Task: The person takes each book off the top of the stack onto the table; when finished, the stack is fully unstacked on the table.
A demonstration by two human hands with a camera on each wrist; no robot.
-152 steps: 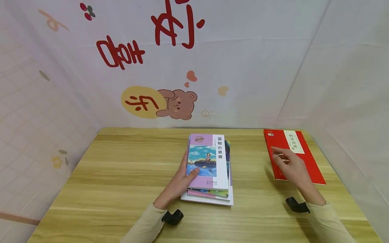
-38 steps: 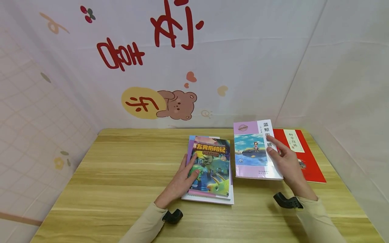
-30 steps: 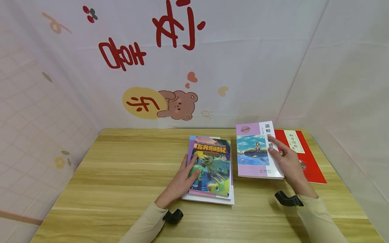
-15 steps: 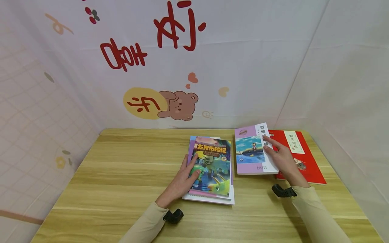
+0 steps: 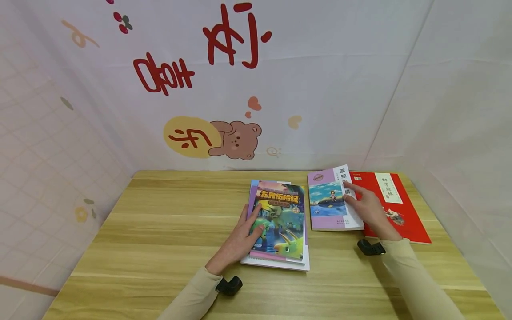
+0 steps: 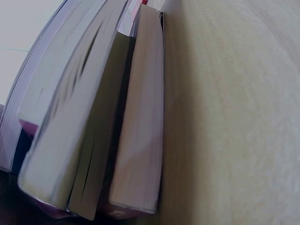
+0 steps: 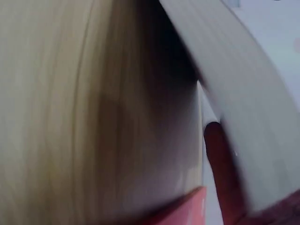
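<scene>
A white wall cloth [image 5: 328, 66] backs the site, printed with a bear [image 5: 240, 140] and a yellow disc [image 5: 182, 124] bearing the red character 乐, turned sideways. A wood-grain bench [image 5: 168, 275] stands before it.

Cover markings are as follows. The lilac-and-white book [image 5: 328, 213] reads 蓝鲸 at the top of its title; the characters below are partly covered. The red book [image 5: 400, 213] at far right reads 幼学琼林 on a pale panel. The dinosaur book [image 5: 278, 226] reads 历险记 in yellow lettering; its opening characters are stylised.

The right hand [image 5: 370, 211] holds the lilac-and-white book, fingers clamped on its right edge. In the right wrist view its page edge stands raised off the bench. From the head view, it overlaps the red book's left side; contact between them cannot be told.

The left hand [image 5: 240, 240] rests at the left edge of a stack of books [image 5: 276, 266], topped by the dinosaur book. Thumb and forefinger lie apart on that cover; the other fingers are partly hidden.
</scene>
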